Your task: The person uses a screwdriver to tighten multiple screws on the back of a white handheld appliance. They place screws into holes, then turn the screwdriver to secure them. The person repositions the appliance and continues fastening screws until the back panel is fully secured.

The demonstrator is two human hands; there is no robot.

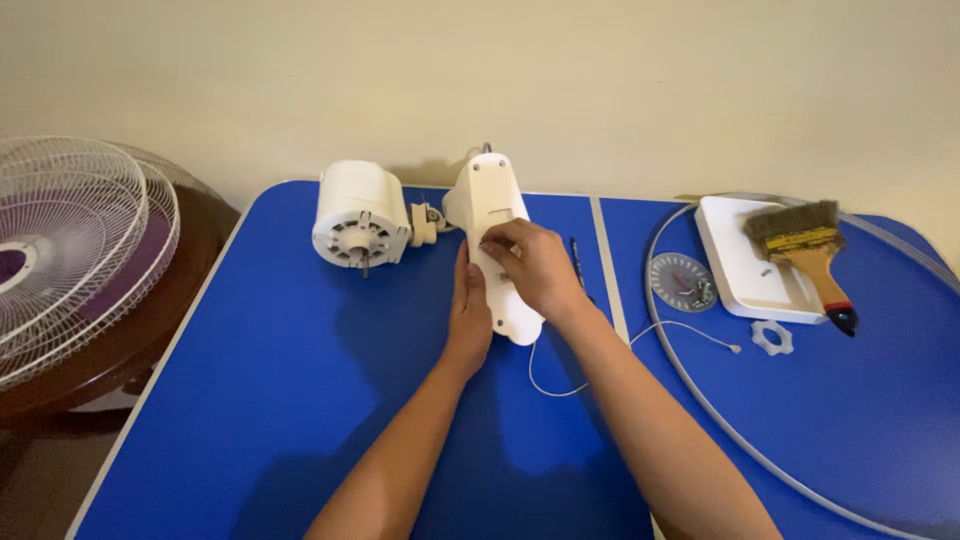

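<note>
A white fan neck housing [497, 215] lies lengthwise on the blue table [280, 380], joined at its far end to a white round fan motor [360, 227]. My left hand [468, 310] presses against the housing's left side. My right hand [535, 265] rests on top of it, fingertips on its middle panel. A thin white cord [640, 335] trails from the housing's near end to the right.
White wire fan grilles [70, 240] rest on a dark round table at the left. On the right lie a white ring [690, 370], a white tray [745, 265] with a paintbrush [805, 250], a grey round cap [682, 281] holding screws, and a white plastic nut [772, 337].
</note>
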